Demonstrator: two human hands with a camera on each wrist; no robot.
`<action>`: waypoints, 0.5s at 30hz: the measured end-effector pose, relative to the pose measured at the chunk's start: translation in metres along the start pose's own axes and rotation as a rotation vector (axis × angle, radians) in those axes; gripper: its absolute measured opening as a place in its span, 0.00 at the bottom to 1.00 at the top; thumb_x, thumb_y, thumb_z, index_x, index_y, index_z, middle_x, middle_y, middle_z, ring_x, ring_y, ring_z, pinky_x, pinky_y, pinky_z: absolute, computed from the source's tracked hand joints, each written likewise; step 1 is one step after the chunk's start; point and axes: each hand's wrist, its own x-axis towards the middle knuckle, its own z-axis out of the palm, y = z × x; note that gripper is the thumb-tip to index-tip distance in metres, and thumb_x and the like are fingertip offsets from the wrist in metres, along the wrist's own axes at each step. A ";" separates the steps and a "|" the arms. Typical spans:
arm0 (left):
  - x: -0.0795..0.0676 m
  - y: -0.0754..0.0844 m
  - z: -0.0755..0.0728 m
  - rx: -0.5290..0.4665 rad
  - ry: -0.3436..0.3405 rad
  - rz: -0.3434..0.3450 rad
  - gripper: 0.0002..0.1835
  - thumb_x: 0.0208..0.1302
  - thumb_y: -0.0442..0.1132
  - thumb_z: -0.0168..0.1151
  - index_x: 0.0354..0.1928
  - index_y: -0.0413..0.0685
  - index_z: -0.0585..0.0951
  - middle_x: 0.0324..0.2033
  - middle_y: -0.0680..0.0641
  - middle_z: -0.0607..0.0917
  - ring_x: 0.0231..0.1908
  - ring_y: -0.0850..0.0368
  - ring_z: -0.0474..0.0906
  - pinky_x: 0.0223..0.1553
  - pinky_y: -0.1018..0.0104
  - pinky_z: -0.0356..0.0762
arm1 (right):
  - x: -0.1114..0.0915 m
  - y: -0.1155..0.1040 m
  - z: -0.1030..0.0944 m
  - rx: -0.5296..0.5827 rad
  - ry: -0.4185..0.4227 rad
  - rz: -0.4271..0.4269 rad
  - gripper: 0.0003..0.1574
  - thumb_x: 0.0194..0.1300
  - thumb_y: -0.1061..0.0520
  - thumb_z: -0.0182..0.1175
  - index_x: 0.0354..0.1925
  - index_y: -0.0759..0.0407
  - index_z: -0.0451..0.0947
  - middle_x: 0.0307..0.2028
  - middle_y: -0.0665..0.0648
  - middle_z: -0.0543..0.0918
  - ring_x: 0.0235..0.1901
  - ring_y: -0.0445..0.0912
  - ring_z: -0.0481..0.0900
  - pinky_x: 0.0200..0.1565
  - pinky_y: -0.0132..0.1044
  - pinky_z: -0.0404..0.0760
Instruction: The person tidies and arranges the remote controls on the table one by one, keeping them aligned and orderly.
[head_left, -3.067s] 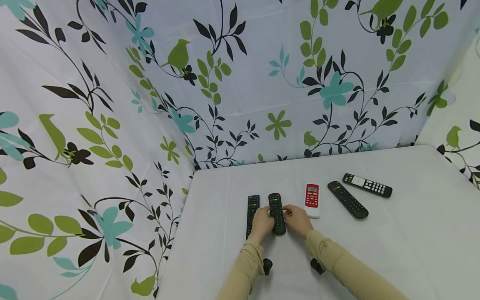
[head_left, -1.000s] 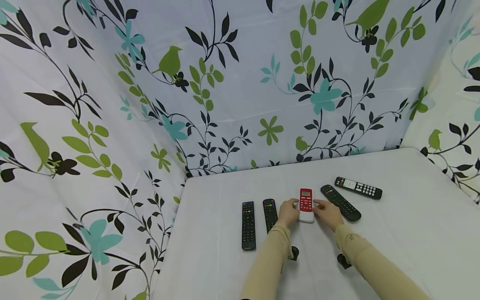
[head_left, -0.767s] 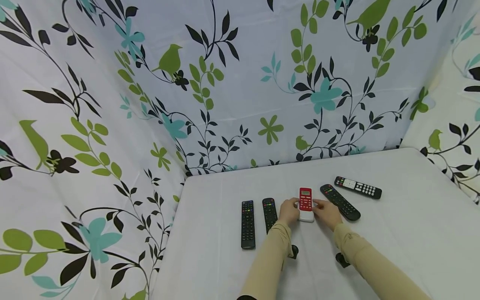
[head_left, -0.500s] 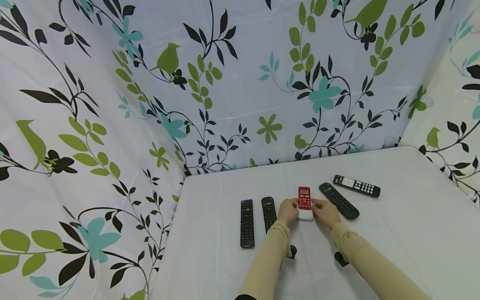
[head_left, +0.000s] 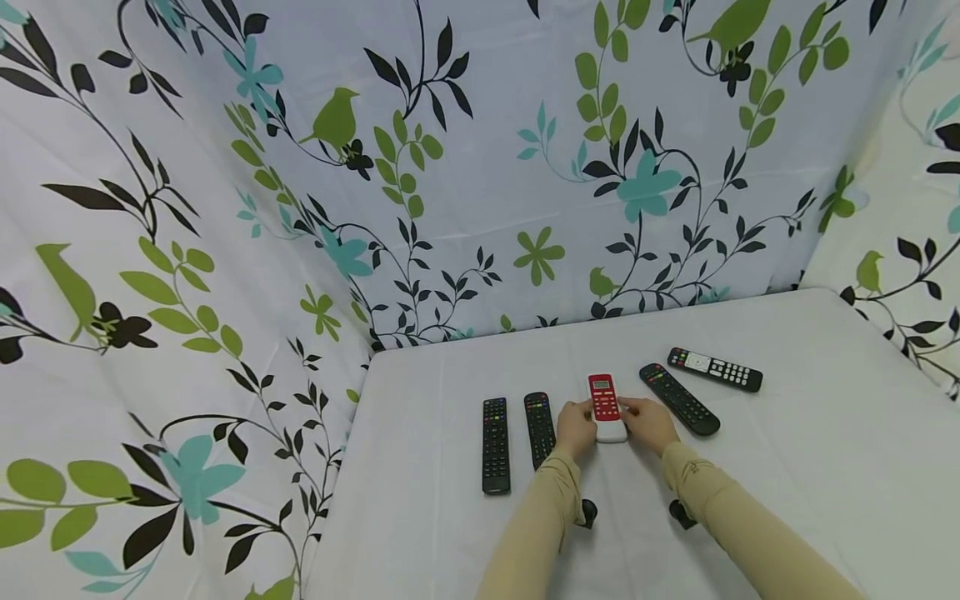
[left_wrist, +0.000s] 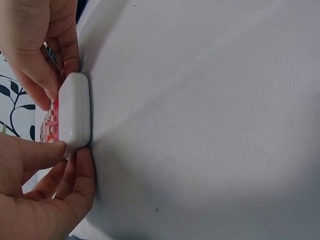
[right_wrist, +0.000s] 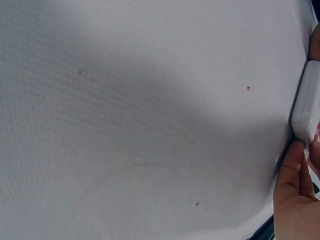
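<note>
A red-and-white remote control [head_left: 604,404] with a small display lies on the white table between my hands, its top end leaning slightly left. My left hand [head_left: 575,430] pinches its left side, and my right hand [head_left: 649,425] has thumb and fingers on its right side. In the left wrist view, the remote's white end [left_wrist: 75,112] faces the camera, low against the tablecloth, with the left thumb [left_wrist: 47,154] on its upper edge. The right wrist view catches only the white casing [right_wrist: 305,107] at the frame's edge, right fingertips against it.
Left of the hands lie two black remotes, one outermost [head_left: 495,446] and one [head_left: 540,425] partly behind the left forearm. Right of them are an angled black remote [head_left: 678,400] and another with a silver panel [head_left: 715,369]. A patterned curtain [head_left: 465,183] borders the table [head_left: 420,500].
Both hands have gone from the second black remote to the red-and-white one, to its right. In the last half second its top end has turned slightly left.
</note>
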 end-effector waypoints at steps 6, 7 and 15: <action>-0.008 -0.001 0.003 -0.046 0.039 -0.035 0.25 0.46 0.23 0.52 0.50 0.40 0.75 0.32 0.44 0.75 0.26 0.60 0.63 0.27 0.71 0.66 | -0.003 -0.003 0.001 -0.012 -0.025 0.005 0.22 0.58 0.59 0.50 0.52 0.61 0.72 0.41 0.66 0.79 0.29 0.46 0.74 0.29 0.35 0.73; -0.010 -0.001 0.003 -0.043 0.050 -0.032 0.24 0.46 0.23 0.52 0.50 0.39 0.75 0.32 0.44 0.75 0.26 0.60 0.63 0.26 0.70 0.65 | -0.004 -0.003 0.001 -0.016 -0.029 0.005 0.22 0.58 0.59 0.50 0.52 0.61 0.72 0.41 0.66 0.79 0.29 0.46 0.74 0.29 0.36 0.73; -0.021 -0.006 0.000 -0.040 0.094 -0.026 0.23 0.46 0.23 0.52 0.50 0.37 0.75 0.30 0.43 0.75 0.24 0.60 0.61 0.24 0.71 0.62 | -0.010 -0.009 0.006 0.001 -0.057 0.007 0.22 0.59 0.58 0.51 0.52 0.60 0.71 0.43 0.66 0.79 0.34 0.48 0.76 0.34 0.40 0.75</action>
